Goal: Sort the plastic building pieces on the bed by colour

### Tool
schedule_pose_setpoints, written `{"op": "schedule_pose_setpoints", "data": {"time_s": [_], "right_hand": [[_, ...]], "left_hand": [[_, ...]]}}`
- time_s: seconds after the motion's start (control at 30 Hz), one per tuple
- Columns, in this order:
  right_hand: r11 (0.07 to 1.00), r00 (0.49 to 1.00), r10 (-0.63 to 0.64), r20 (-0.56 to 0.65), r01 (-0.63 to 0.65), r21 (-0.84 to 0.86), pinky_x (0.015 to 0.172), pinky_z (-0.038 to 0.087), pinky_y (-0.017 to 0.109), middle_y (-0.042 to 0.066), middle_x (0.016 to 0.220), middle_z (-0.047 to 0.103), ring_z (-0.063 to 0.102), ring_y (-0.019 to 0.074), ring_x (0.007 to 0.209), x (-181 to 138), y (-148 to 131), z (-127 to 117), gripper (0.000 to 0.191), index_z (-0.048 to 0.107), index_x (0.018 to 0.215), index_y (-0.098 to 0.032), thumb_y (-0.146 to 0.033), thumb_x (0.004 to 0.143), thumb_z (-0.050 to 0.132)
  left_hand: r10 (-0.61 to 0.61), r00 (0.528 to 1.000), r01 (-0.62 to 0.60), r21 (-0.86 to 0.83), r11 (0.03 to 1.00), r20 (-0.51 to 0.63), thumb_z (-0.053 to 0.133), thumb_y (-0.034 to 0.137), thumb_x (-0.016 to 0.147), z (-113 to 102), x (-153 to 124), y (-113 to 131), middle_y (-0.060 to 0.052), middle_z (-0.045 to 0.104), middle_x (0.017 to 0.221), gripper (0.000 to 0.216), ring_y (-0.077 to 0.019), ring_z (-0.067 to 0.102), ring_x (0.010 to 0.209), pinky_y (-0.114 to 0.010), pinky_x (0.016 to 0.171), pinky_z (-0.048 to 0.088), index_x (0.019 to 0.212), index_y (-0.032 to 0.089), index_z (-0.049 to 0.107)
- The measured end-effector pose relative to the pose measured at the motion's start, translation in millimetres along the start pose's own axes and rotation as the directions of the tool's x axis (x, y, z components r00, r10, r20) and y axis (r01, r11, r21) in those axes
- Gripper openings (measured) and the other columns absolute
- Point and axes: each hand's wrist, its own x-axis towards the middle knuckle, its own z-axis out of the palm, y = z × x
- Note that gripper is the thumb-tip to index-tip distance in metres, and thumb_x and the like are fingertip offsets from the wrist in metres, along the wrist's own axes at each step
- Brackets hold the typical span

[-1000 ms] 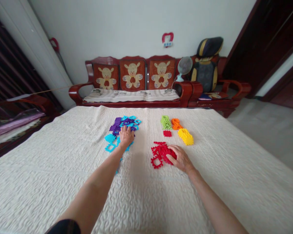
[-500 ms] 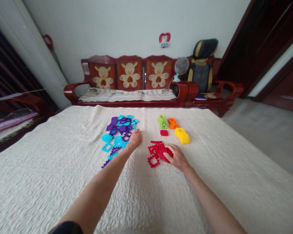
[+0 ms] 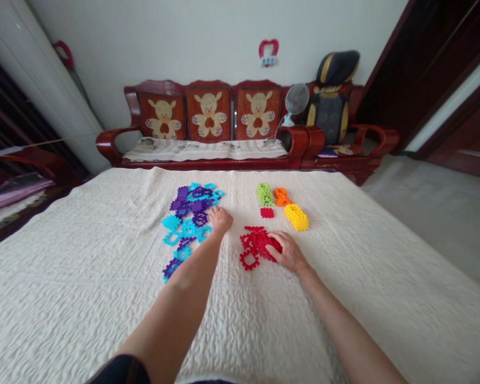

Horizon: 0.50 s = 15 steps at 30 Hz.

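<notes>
A spread of cyan and purple toothed plastic tiles (image 3: 190,216) lies on the cream quilt (image 3: 104,288). My left hand (image 3: 220,220) rests at the right edge of that spread, fingers curled against the tiles. A loose heap of red tiles (image 3: 254,246) lies to the right. My right hand (image 3: 287,250) presses on the heap's right side, fingers closed on red pieces. Beyond it stand small stacks of green tiles (image 3: 265,194), orange tiles (image 3: 280,196) and yellow tiles (image 3: 296,217), plus one red tile (image 3: 267,213).
A dark wooden sofa (image 3: 208,133) with bear cushions stands beyond the quilt. A small fan (image 3: 296,101) and a backpack (image 3: 332,106) sit at its right end. Bare floor lies to the right, dark furniture to the left.
My left hand slid from the middle of the cyan and purple spread to its right edge. The right hand stayed on the red heap. The camera shifted slightly.
</notes>
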Motion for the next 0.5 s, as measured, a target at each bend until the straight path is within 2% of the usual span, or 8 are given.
{"op": "schedule_pose_setpoints", "data": {"time_s": [0.1,0.23,0.37,0.5], "right_hand": [[1.000,1.000,0.003,-0.004,-0.003,-0.004,0.104,0.050,0.048,0.012,0.121,0.070,0.064,0.0280,0.115,-1,0,0,0.035,0.066,0.119,-0.021,-0.042,0.093,0.057],[1.000,1.000,0.002,-0.012,-0.002,0.000,0.104,0.050,0.048,0.012,0.120,0.070,0.064,0.0276,0.114,-1,0,2,0.034,0.066,0.118,-0.022,-0.042,0.092,0.057],[1.000,0.999,0.017,-0.031,-0.016,0.021,0.104,0.050,0.048,0.011,0.120,0.071,0.064,0.0272,0.114,-1,-1,3,0.033,0.067,0.117,-0.022,-0.042,0.093,0.056],[0.999,0.999,0.039,-0.033,-0.038,0.037,0.103,0.051,0.048,0.011,0.118,0.072,0.065,0.0270,0.113,0,-4,1,0.032,0.068,0.115,-0.024,-0.043,0.093,0.055]], "left_hand": [[-0.007,1.000,0.008,0.027,1.000,-0.001,0.041,0.023,0.096,-4,-5,-3,-0.022,0.052,0.142,0.036,-0.0366,0.043,0.139,-0.053,0.111,0.041,0.122,0.012,0.063],[0.054,0.998,-0.055,0.050,0.997,0.025,0.042,0.030,0.098,-19,-11,-23,-0.017,0.057,0.138,0.034,-0.0326,0.049,0.133,-0.048,0.111,0.040,0.120,0.016,0.064],[0.025,1.000,-0.025,0.087,0.996,-0.003,0.042,0.036,0.098,-24,-15,-35,-0.020,0.053,0.142,0.040,-0.0355,0.046,0.135,-0.052,0.112,0.038,0.126,0.015,0.061],[0.014,0.999,-0.010,0.098,0.995,-0.035,0.042,0.037,0.098,-22,-17,-32,-0.022,0.052,0.143,0.046,-0.0374,0.044,0.136,-0.054,0.111,0.038,0.132,0.011,0.058]]}}
